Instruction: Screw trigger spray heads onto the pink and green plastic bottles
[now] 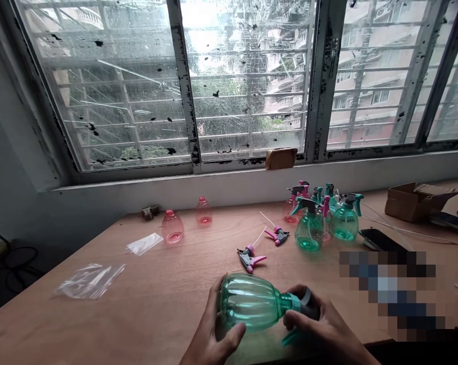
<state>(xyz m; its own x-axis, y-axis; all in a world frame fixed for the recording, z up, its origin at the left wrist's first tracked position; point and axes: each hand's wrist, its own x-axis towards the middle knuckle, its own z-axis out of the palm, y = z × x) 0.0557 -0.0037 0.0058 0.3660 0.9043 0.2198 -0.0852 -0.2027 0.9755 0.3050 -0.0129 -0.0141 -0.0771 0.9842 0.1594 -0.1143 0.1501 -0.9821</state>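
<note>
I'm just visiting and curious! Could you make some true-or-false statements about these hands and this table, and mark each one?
1. The left hand holds a ribbed, transparent green bottle. True.
2. The right hand is empty. False: the right hand grips the bottle's grey-and-teal spray head.
3. Two pink-and-grey spray heads lie loose on the brown wooden table. True.
4. The two rounded, transparent pink bottles at left wear spray heads. False: both pink bottles have bare necks.
5. An open brown cardboard box stands at right. True.

From mid-view, a stained window (247, 81) stands at twelve o'clock, a cardboard box (411, 204) at three, black cable (23, 248) at eight.
</note>
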